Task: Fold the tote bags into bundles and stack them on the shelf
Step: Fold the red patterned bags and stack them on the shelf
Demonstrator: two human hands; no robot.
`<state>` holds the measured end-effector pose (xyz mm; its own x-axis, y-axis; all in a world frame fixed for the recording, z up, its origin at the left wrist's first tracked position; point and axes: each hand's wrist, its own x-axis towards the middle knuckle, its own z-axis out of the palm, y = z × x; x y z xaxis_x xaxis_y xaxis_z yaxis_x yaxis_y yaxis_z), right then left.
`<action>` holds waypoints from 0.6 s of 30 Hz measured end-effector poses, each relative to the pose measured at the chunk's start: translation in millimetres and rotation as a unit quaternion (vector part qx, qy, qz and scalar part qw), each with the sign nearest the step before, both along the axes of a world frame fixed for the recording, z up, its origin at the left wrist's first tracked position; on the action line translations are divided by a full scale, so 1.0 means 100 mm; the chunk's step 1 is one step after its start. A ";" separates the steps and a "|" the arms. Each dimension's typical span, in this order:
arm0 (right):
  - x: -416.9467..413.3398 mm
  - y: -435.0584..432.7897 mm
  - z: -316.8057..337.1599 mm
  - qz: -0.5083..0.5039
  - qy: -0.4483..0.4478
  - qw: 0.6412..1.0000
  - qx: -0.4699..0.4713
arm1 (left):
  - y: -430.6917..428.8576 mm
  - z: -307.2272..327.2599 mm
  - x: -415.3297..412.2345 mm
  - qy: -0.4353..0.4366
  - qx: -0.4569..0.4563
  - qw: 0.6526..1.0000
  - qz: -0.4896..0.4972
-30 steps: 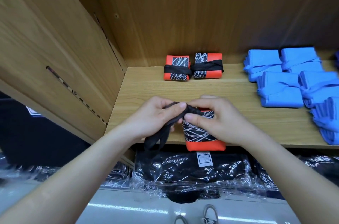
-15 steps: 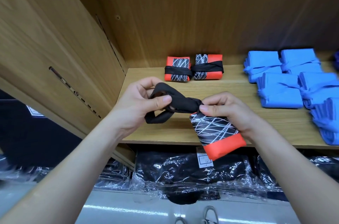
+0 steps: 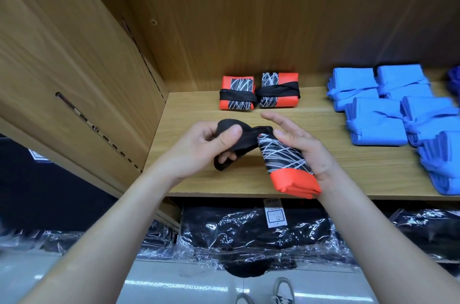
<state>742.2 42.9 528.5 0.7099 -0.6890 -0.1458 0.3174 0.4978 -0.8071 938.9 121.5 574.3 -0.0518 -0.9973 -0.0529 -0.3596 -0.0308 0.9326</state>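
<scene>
Since half a second ago the right hand (image 3: 306,151) has let go its pinch at the top of the folded tote bag (image 3: 283,156); its fingers now stretch out straight toward 11 o'clock, and the bag lies tilted against its palm, orange end down toward 5 o'clock. At 9 o'clock of the bag, the left hand (image 3: 206,151) grips the black strap (image 3: 239,139), thumb pressed on top and fingers curled through the loop. Both hands hover over the front edge of the shelf (image 3: 348,174).

At 12 o'clock from the hands, two orange-and-black bundles (image 3: 236,94) sit side by side, touching, at the back of the shelf. Blue bundles (image 3: 375,121) crowd the board from 2 to 4 o'clock. At 6 o'clock, under the shelf, lie plastic-wrapped black packs (image 3: 249,236).
</scene>
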 end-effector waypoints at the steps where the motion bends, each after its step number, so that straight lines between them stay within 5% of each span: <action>1: 0.01 0.02 0.01 -0.022 0.000 1.000 0.001 | 0.01 -0.04 -0.04 0.014 0.001 1.000 -0.003; 9: 0.08 0.10 0.01 -0.115 0.007 0.992 0.040 | -0.06 -0.17 -0.22 0.317 0.083 0.921 0.211; 16: 0.08 0.10 -0.05 -0.149 0.055 0.987 0.037 | 0.02 -0.26 -0.18 0.438 0.088 0.881 0.157; 18: 0.06 0.08 -0.06 -0.154 0.080 0.985 0.015 | 0.05 -0.27 -0.13 0.418 0.095 0.895 0.120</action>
